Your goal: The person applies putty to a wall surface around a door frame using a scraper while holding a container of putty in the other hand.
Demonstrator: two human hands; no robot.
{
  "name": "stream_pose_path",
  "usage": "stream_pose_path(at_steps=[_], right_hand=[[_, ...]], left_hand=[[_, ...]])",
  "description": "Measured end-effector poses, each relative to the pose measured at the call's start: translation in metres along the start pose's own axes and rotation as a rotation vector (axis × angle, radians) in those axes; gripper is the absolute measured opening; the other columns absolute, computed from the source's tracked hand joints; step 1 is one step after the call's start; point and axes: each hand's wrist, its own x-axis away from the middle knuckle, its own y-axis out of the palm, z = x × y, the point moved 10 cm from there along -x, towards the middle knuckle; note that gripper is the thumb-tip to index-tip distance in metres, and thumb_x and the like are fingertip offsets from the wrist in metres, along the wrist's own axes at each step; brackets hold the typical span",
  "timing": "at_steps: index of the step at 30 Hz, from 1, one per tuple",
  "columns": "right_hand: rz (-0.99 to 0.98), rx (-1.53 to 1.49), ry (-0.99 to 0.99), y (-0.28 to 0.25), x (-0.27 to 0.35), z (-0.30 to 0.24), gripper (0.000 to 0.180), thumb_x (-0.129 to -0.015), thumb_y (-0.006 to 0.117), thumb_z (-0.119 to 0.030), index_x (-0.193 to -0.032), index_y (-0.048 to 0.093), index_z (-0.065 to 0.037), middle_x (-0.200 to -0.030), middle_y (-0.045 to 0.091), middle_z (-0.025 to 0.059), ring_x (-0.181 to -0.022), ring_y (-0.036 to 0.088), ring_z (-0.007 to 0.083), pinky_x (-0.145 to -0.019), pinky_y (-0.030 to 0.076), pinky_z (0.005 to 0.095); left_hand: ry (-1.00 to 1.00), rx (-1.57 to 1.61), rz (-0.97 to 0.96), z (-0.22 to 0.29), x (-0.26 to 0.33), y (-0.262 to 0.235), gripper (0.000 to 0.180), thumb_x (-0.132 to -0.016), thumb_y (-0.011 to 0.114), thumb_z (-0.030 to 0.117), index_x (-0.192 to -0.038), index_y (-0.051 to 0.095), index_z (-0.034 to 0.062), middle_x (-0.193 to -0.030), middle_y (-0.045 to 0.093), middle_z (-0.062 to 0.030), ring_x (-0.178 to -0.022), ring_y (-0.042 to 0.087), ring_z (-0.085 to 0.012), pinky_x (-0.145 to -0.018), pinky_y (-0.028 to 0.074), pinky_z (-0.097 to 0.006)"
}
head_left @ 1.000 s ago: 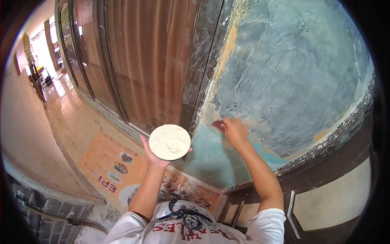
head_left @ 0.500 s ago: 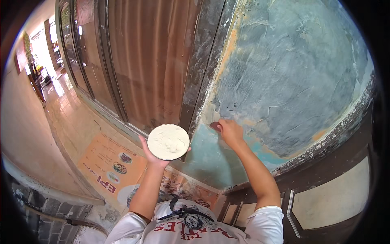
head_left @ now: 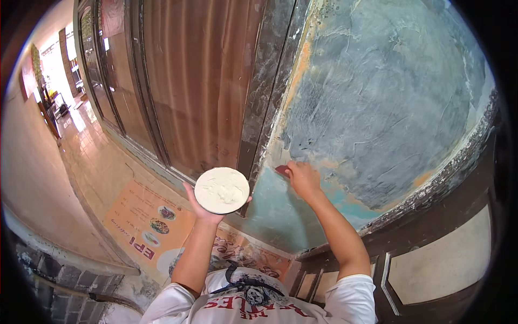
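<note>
My left hand (head_left: pixel 206 214) holds up a round bowl (head_left: pixel 231 212) from beneath, thumb along its left side. Smooth cream-white putty (head_left: pixel 222 189) fills it nearly to the thin dark rim, its surface ridged and dented. To the right, my right hand (head_left: pixel 305 179) pinches a small reddish-brown scraper (head_left: pixel 281 171). The scraper's flat blade lies at the wall (head_left: pixel 372 102), low down near the door frame, where grey skim coat gives way to pale green paint. My fingers hide part of the scraper.
A dark wooden frame with a brown curtained glass pane (head_left: pixel 199 81) stands left of the wall. An orange printed banner (head_left: pixel 145 216) covers part of the tiled floor. Dark panelled wood (head_left: pixel 437 264) is at lower right, and grey blocks (head_left: pixel 65 275) at lower left.
My right hand and the scraper have shifted slightly left and a little down along the wall. The bowl in my left hand has moved very slightly left and down.
</note>
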Motion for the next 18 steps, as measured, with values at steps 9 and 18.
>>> stream_pose_path(at_steps=[9, 18], right_hand=[[0.182, -0.016, 0.062, -0.077, -0.034, -0.007, 0.015, -0.099, 0.065, -0.03, -0.107, 0.066, -0.016, -0.097, 0.071, 0.0082, -0.096, 0.067, 0.0355, -0.07, 0.056, 0.0541], [-0.067, 0.143, -0.013, 0.018, 0.003, 0.006, 0.017, -0.1, 0.064, -0.032, -0.108, 0.067, -0.018, -0.103, 0.072, 0.0068, -0.099, 0.068, 0.0326, -0.067, 0.055, 0.0545]], left_hand=[[0.001, -0.015, 0.007, 0.007, 0.004, -0.005, 0.107, -0.087, 0.038, 0.092, -0.157, 0.043, 0.0111, -0.163, 0.038, -0.0195, -0.143, 0.04, -0.0552, -0.101, 0.027, -0.093], [-0.044, 0.003, -0.056, -0.005, 0.005, 0.014, 0.114, -0.082, 0.034, 0.098, -0.157, 0.042, 0.0124, -0.16, 0.041, -0.0232, -0.14, 0.043, -0.0568, -0.1, 0.032, -0.092]])
